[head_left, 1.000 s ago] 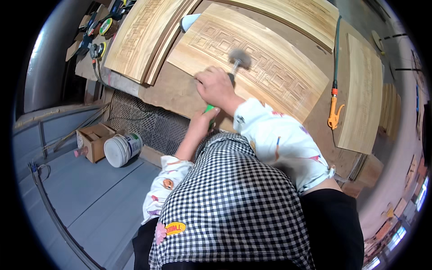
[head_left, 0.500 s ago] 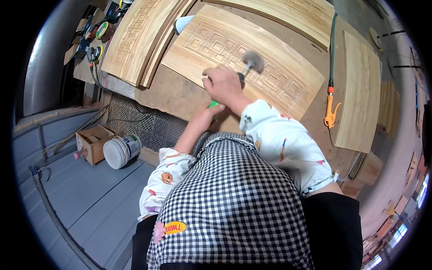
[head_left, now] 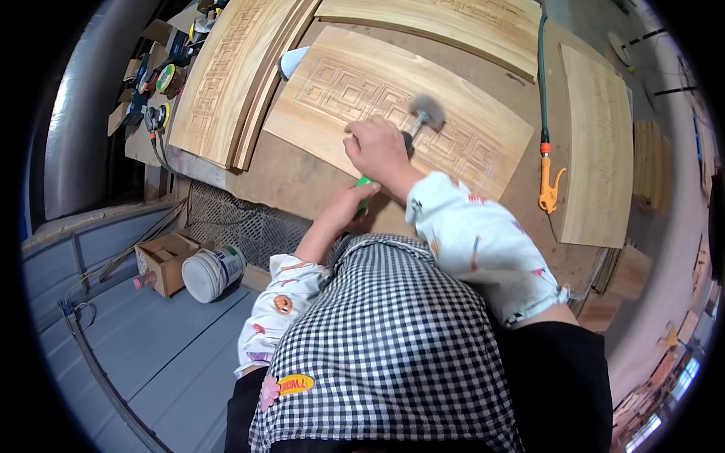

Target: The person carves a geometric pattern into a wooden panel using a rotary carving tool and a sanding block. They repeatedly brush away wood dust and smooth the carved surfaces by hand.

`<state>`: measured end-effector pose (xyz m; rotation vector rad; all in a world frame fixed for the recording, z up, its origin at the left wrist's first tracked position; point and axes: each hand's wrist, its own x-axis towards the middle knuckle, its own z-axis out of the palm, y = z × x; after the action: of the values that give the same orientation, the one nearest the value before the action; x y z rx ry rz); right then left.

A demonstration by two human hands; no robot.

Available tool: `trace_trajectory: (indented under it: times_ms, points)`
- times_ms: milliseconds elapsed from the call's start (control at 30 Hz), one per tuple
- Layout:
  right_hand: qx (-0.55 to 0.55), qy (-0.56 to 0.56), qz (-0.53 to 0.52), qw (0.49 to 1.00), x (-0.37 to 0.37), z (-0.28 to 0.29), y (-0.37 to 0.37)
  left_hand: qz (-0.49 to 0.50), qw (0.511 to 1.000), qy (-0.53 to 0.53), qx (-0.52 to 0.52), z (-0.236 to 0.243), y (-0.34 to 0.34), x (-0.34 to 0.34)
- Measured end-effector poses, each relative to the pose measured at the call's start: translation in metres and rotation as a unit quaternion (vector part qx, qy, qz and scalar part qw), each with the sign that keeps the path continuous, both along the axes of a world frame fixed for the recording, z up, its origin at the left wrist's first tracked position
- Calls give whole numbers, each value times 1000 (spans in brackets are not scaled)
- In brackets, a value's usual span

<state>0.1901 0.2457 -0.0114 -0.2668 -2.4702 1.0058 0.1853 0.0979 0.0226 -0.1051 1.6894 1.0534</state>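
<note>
A rotary hand grinder with a green body (head_left: 364, 184) and a black neck lies in both my hands. Its round grey wheel (head_left: 427, 112), blurred, is over the carved fretwork of a pale wooden panel (head_left: 461, 89). My right hand (head_left: 377, 151) is wrapped over the front of the tool, just behind the neck. Lower down and nearer my body, my left hand (head_left: 355, 202) grips the green rear end, its thumb on top. Much of the tool is hidden under my hands. Whether the wheel touches the wood I cannot tell.
More carved panels lie on the brown-topped bench (head_left: 291, 185): a stack (head_left: 260, 83) at left, one (head_left: 445, 34) behind, one (head_left: 596, 158) at right. An orange air blow gun (head_left: 549, 189) hangs on a dark hose. A white bucket (head_left: 204, 278) and wooden box (head_left: 168, 264) stand at lower left.
The view has shifted a little. The wheel has moved slightly to the right along the panel's carving; both hands keep the same hold on the grinder.
</note>
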Motion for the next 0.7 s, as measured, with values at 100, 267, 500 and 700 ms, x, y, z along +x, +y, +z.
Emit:
trace_trajectory:
  times_ms: [100,267,500,700]
  points:
    - [19,31,16,999,-4,0,16,61,998,3,28,-1,16,15]
    - [24,9,-29,999,19,-2,28,1,999,-31,44,8,24,20]
    - [25,79,2,997,9,-1,22,58,998,-26,20,9,23,34]
    - [29,78,-14,996,22,-5,11,82,995,-45,24,0,8,39]
